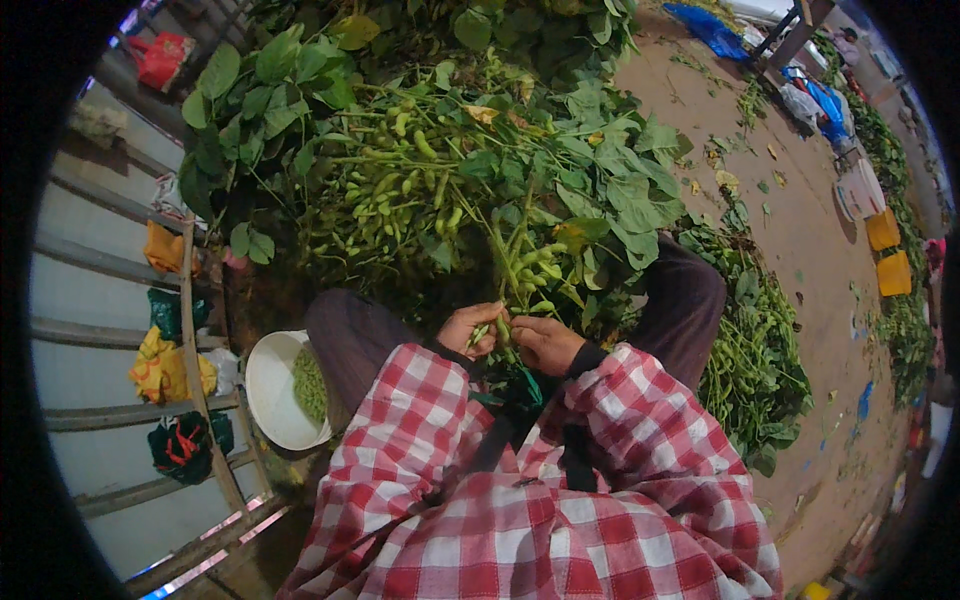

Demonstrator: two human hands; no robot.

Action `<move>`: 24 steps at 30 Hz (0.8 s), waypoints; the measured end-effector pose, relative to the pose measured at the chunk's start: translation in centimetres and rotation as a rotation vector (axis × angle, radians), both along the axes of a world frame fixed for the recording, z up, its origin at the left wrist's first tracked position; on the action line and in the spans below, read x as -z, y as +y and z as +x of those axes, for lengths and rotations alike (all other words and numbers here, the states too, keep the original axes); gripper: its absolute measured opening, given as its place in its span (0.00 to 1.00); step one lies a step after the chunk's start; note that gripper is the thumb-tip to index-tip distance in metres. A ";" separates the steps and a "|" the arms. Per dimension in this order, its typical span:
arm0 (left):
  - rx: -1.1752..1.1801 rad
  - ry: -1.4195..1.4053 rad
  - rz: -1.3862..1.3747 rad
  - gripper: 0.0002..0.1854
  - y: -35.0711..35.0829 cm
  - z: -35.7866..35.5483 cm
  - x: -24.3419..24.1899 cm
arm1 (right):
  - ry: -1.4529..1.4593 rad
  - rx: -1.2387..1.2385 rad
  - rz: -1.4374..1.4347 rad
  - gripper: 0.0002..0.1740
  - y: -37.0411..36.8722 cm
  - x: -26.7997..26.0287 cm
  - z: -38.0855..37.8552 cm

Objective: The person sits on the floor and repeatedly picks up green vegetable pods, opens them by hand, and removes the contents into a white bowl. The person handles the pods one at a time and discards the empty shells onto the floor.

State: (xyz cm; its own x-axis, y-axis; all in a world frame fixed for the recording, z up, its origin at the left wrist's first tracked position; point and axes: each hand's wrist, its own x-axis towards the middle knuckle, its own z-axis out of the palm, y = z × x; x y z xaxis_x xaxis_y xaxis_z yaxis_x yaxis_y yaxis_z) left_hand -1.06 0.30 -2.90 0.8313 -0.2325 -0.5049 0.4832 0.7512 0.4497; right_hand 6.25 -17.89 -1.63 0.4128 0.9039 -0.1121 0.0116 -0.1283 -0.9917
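Between my knees, a leafy soybean stalk (501,240) reaches down from the heap to my fingers. My left hand (471,330) is curled around a few green soybean pods (480,333), its fingertips at the stalk. Beside it, my right hand (546,343) pinches at the stalk's lower end, close to a plump pod (502,328). More pods (536,271) hang on the stem just above both hands. A white plastic bucket (264,390) stands by my left knee, with picked green pods (307,386) inside.
A large heap of soybean plants (420,172) lies in front of me. Another pile (750,352) rests beyond my right knee on the brown floor (810,247). On the left, plastic bags (161,367) hang along a slatted frame (196,330). A person (847,46) is far off at upper right.
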 end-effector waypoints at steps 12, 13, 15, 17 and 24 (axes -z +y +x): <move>0.044 -0.018 0.380 0.09 -0.1 0.0 -1.0 | -0.236 -0.151 0.101 0.11 0.1 -0.1 2.1; 0.027 -0.015 0.355 0.09 -0.1 -0.1 -0.8 | -0.225 -0.172 0.093 0.11 0.1 -0.2 2.2; -0.006 -0.009 0.303 0.11 -0.1 -0.1 -0.8 | 0.332 -0.044 -0.180 0.09 0.3 -2.2 2.3; -0.036 0.034 0.358 0.13 -0.4 -0.2 -1.2 | 0.483 0.064 -0.245 0.09 0.8 -2.6 1.8; -0.134 0.002 0.321 0.16 -1.1 -0.5 -0.9 | -0.239 0.258 -0.183 0.12 1.9 -2.7 -1.4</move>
State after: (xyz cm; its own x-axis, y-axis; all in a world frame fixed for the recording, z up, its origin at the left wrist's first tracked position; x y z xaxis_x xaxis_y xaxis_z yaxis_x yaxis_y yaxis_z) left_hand -1.59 -0.78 -2.04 0.8429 0.0494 -0.5359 0.3910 0.6281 0.6728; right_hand 4.89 -16.02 1.04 0.6578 0.7410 -0.1348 0.1839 -0.3315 -0.9254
